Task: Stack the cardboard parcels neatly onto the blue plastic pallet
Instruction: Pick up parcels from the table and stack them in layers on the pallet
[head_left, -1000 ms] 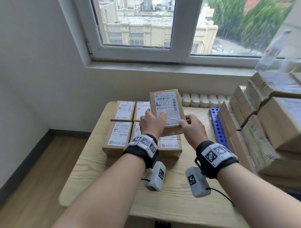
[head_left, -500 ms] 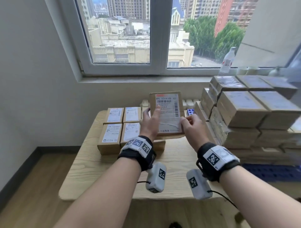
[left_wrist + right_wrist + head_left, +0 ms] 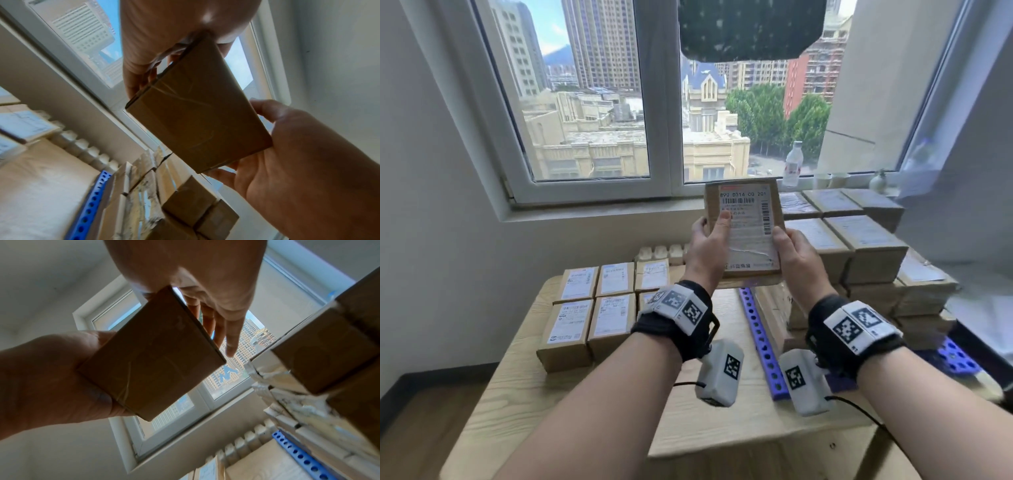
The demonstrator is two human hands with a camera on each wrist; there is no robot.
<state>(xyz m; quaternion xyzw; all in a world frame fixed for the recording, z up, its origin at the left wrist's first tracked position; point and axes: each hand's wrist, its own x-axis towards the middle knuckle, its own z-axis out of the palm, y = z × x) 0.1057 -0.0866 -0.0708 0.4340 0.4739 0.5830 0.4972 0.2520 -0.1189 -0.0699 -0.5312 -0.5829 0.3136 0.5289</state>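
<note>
Since the frame 1 s ago, parcel (image 3: 744, 229) has gone from low over the table rows to chest height in front of the window, label toward the wearer; view has swung right, so the stack (image 3: 859, 246) on the blue pallet (image 3: 760, 339) now shows in full.

Position: parcel held in air, just left of and slightly above the stack's top layer, touching nothing but the hands. Remaining parcels (image 3: 599, 308) sit in rows on the wooden table (image 3: 592, 411), left.

Hands: both clamped on the parcel. Left hand (image 3: 707, 245) grips the left edge, thumb across the label, fingers behind. Right hand (image 3: 796, 257) grips the lower right edge; right wrist view shows its fingers (image 3: 218, 324) extended along the box's side. Both forearms reach fwd and up, wrists roughly level, hands approx. a parcel's width apart.

Step in hand, by judgement: carry to stack. Recommend tipping box flat, label up, before lowering; align edges w/ neighbouring top-layer boxes; seat it flush, no overhang. Free slot on top layer not clear from these views.
</note>
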